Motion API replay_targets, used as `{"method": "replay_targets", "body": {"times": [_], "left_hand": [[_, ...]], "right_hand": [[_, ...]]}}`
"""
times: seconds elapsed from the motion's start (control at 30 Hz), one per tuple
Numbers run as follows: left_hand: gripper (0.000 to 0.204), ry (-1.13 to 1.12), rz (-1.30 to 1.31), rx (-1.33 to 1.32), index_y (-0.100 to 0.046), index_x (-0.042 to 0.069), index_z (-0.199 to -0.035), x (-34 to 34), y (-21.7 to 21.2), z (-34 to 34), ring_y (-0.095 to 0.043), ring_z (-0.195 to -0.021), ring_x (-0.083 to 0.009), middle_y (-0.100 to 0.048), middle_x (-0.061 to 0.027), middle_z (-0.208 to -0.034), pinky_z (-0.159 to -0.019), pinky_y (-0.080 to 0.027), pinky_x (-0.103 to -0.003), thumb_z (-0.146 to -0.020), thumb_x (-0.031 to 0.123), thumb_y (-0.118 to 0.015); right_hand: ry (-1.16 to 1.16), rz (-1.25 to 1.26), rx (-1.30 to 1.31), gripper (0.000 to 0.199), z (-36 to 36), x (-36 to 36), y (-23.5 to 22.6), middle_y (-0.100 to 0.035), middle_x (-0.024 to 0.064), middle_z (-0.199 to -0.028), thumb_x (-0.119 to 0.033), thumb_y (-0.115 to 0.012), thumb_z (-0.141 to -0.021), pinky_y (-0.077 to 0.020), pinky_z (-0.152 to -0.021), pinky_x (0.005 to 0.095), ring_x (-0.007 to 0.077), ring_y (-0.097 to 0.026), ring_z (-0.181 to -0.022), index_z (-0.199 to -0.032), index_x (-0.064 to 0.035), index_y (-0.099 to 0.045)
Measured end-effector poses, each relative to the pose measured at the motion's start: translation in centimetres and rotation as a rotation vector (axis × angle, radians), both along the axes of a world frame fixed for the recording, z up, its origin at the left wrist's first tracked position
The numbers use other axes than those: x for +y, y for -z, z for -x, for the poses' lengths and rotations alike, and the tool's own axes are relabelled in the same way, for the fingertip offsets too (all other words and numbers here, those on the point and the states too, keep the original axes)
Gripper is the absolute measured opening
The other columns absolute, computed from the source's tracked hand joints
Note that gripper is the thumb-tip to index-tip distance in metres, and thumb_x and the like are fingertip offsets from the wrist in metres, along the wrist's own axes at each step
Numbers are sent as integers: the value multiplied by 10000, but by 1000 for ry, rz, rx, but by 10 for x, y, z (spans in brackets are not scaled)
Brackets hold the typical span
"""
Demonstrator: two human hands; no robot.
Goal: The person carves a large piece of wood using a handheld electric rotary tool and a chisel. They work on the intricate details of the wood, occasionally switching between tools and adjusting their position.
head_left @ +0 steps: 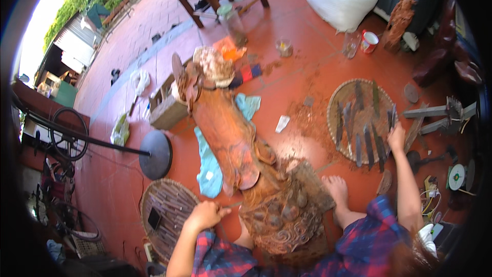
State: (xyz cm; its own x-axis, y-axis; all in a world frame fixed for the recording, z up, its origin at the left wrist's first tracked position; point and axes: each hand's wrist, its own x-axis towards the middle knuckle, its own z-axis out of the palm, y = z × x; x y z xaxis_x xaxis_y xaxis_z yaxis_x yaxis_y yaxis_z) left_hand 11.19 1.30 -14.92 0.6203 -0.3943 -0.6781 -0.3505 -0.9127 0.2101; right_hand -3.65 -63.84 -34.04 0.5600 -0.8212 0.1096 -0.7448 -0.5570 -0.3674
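Head view: right hand (396, 137) touches a tool (393, 115) at tray's (339, 96) right edge; left hand (205, 215) is curled. Whether they pinch, I cannot tell.

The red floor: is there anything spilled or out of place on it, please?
Yes. Brown debris lies scattered on the floor between the carving and the right-hand tray, with a white scrap nearby. It looks odd because the tools are gathered on the tray, while this lies loose.
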Motion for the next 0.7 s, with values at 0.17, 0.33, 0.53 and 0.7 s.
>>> {"method": "replay_targets", "body": {"times": [0.17,0.33,0.53,0.7], "left_hand": [[352,-111,242,242,-632,-2,-831,-47,-74,-2,-632,-614,-252,-642,-130,-665,-607,-502,-342,-929,332,-576],[294,-159,649,721,-604,13,-1154,-80,-71,9,-643,-861,-117,-699,-53,-938,-753,-513,-278,-974,227,-514],[393,-206,845,944,-535,20,-1238,-126,-47,20,-611,-1027,-178,-640,-123,-1151,-874,-480,-306,-977,313,-513],[406,18,681,952,-523,52,-1291,-117,-47,27,-601,-1015,-175,-617,-84,-1172,-872,-473,-319,-955,277,-559]], "right_hand": [[-283,-892,-688,505,-79,98,-150,-635,106,-857,14,-444,-915,-505,-486,240,125,-617,-612,-1395,-111,-353],[-583,-1902,-1062,504,-117,167,-218,-500,268,-1304,-96,-431,-925,-595,-707,302,224,-643,-1014,-1387,75,-323],[-1002,-2044,-790,310,-110,252,-211,-613,152,-830,-275,-585,-931,-550,-674,316,239,-652,-816,-981,21,-509],[-683,-2158,-491,603,-79,282,-199,-611,138,-872,-459,-263,-1012,-510,-675,312,210,-615,-742,-1038,65,-561]]}}
